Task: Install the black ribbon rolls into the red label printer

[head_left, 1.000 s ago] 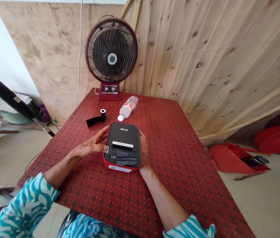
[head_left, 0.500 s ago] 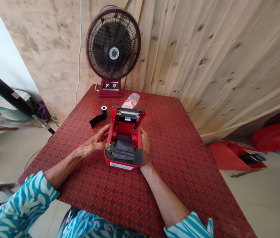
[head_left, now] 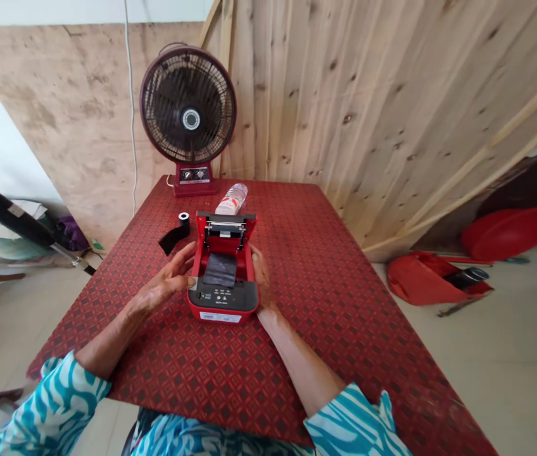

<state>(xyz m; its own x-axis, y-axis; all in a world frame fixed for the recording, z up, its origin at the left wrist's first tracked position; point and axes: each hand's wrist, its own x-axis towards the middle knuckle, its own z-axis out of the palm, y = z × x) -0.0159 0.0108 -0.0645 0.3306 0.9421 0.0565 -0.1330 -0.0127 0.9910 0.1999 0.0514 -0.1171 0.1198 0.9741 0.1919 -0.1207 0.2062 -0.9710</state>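
Note:
A red label printer (head_left: 223, 315) with a dark front panel lies on the table, its lid (head_left: 227, 221) tilted up at the back. A dark, shiny strip (head_left: 220, 270) lies in its open bay, ending above the panel's buttons. My left hand (head_left: 173, 275) holds the printer's left side, thumb at the front corner and fingers along the wall. Against the opposite side, my right hand (head_left: 263, 278) is wrapped, its fingers partly hidden behind the red wall. Left of the lid stands a black ribbon roll (head_left: 183, 220) with a loose tail (head_left: 171, 240).
A clear plastic bottle (head_left: 232, 199) lies behind the printer. A maroon fan (head_left: 191, 119) stands at the table's back edge, near the wooden wall. On the floor at right are a red bag (head_left: 413, 278) and a red round seat (head_left: 513, 232).
The dark strip has drawn back off the front panel, so the buttons now show. The printer sits straighter to my view, both hands still on it. My view has shifted.

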